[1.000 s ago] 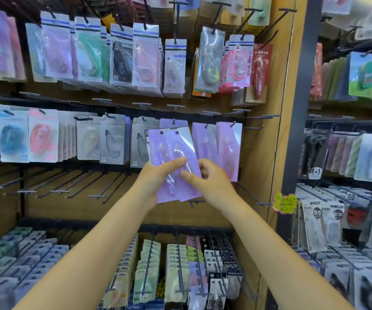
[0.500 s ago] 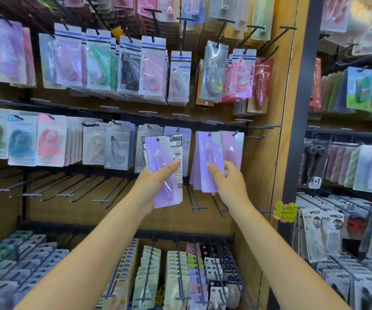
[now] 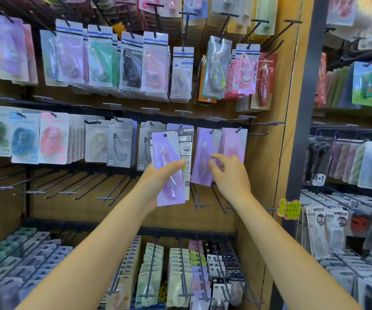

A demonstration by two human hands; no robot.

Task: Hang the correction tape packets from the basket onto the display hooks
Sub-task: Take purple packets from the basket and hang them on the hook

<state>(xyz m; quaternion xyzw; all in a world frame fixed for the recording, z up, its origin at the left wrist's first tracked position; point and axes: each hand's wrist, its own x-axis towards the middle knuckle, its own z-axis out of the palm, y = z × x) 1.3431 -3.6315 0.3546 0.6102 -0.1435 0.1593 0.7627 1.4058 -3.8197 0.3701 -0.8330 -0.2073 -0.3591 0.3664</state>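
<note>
"MONO AIR" runs down the held purple packet (image 3: 168,168); "+1" marks a tag (image 3: 318,179).

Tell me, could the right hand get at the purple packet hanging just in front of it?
Probably yes: the right hand is open beside the hanging purple packet, with nothing between them.

**Covered, cropped and blurred**

The left hand (image 3: 158,177) holds a purple packet (image 3: 168,168) from behind — only its thumb shows on the front, its fingers hidden. A second packet (image 3: 186,153) behind it shows just a strip of unreadable print. Whether the right hand (image 3: 229,175) touches the hanging purple packet (image 3: 203,157) cannot be told. The top-row packets (image 3: 180,7) are cut by the upper edge; the bottom-row packets (image 3: 176,294) by the lower — and the yellow tag (image 3: 289,209) bears writing too small to read.
</note>
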